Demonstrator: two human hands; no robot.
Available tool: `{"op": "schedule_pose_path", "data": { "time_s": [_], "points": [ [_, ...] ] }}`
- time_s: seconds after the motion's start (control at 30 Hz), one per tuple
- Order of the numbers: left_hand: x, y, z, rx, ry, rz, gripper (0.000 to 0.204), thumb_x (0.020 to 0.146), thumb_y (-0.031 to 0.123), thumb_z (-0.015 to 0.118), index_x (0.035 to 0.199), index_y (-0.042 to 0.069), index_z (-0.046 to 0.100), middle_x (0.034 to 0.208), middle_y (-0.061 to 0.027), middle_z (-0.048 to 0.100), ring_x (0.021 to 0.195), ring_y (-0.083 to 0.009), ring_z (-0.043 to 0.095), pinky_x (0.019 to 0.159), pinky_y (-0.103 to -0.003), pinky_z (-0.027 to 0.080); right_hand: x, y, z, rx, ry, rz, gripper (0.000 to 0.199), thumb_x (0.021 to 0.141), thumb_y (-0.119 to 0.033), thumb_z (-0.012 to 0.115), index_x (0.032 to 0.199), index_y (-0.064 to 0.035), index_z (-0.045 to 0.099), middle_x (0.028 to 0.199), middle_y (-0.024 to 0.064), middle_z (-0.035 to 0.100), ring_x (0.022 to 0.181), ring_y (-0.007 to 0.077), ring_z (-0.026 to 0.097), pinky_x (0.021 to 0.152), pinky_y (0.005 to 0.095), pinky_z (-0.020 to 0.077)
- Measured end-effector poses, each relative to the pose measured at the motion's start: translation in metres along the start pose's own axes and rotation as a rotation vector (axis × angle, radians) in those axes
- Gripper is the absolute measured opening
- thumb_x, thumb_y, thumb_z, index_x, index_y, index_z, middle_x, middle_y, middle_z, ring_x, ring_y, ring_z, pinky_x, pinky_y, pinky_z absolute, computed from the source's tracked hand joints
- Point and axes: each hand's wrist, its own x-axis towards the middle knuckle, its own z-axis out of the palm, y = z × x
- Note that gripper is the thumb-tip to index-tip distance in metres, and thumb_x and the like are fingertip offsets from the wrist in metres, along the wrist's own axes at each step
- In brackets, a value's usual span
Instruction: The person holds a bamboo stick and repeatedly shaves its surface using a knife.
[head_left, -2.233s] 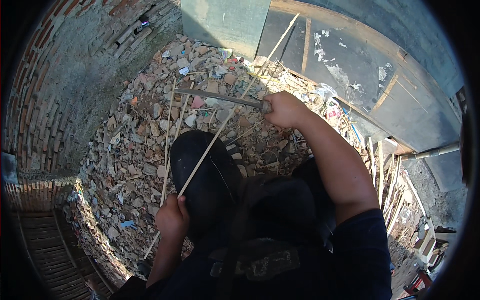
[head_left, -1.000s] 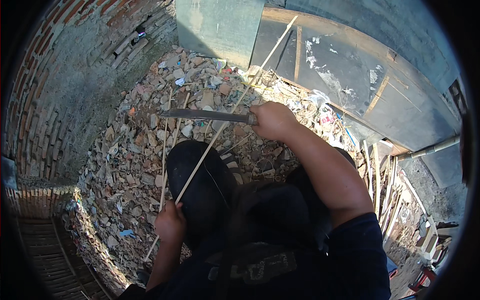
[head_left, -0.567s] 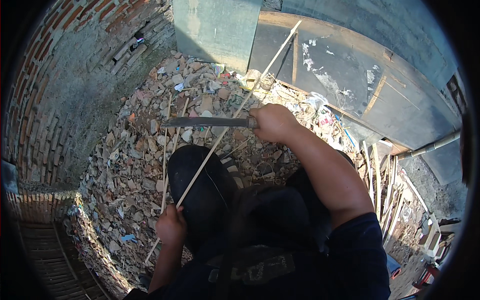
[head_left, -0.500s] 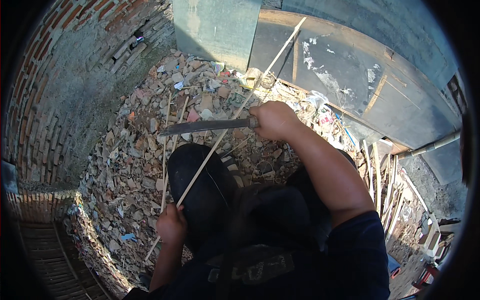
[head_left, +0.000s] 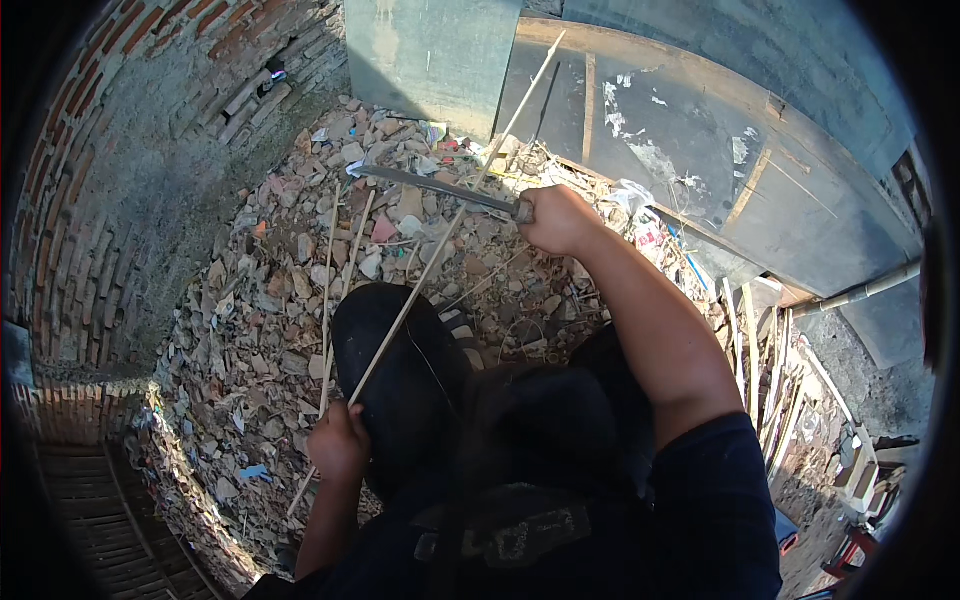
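Observation:
My left hand (head_left: 340, 441) is closed around a long, thin pale strip of bamboo (head_left: 428, 268) near its lower end. The strip slants up and away over my left knee, and its far tip stands in front of the dark panel. In my right hand (head_left: 562, 220) is the handle of a machete (head_left: 440, 186), its long dark blade pointing left. The blade crosses the strip well beyond my knee; whether it touches is hard to tell. Two more thin strips (head_left: 331, 280) lie on the rubble just left of my knee.
Broken brick and stone rubble (head_left: 270, 330) covers the ground, with scraps of litter. A worn brick wall (head_left: 130, 190) rises on the left. Grey-green and dark panels (head_left: 680, 130) stand ahead. Several bamboo strips (head_left: 775, 380) lie in a pile to my right.
The machete has moved farther away along the strip, and its blade tip has swung up and away. The strip's far end has shifted left. My left hand has barely moved.

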Motion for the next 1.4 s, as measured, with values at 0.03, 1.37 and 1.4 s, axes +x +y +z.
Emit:
{"op": "schedule_pose_path", "data": {
  "time_s": [0.03, 1.37, 1.4],
  "points": [
    [0.002, 0.002, -0.003, 0.023, -0.044, -0.019, 0.02, 0.094, 0.023, 0.067, 0.086, 0.007, 0.057, 0.068, -0.0167, 0.062, 0.06, -0.0405, 0.063, 0.052, -0.051, 0.048, 0.003, 0.008, 0.0, 0.007, 0.031, 0.081, 0.033, 0.081, -0.026, 0.069, 0.109, -0.0087, 0.069, 0.095, 0.0162, 0.072, 0.097, 0.0373, 0.069, 0.088, 0.0484, 0.0554],
    [-0.013, -0.066, -0.044, -0.022, -0.126, -0.031, 0.011, 0.091, 0.012, 0.066, 0.094, 0.004, 0.059, 0.068, -0.0207, 0.06, 0.064, -0.0456, 0.061, 0.055, -0.054, 0.046, -0.01, -0.001, -0.022, -0.171, 0.116, 0.011, 0.033, 0.076, -0.022, 0.069, 0.107, -0.0087, 0.069, 0.092, 0.0204, 0.072, 0.093, 0.0392, 0.07, 0.083, 0.0486, 0.0562],
    [-0.017, -0.071, -0.045, -0.03, -0.102, -0.022, 0.011, 0.091, 0.012, 0.066, 0.094, 0.004, 0.059, 0.067, -0.0209, 0.06, 0.063, -0.0456, 0.061, 0.055, -0.054, 0.045, -0.008, -0.006, -0.022, -0.188, 0.096, -0.045, 0.033, 0.076, -0.022, 0.069, 0.106, -0.009, 0.069, 0.092, 0.0207, 0.072, 0.093, 0.0393, 0.07, 0.083, 0.0485, 0.0562]
  ]
}}
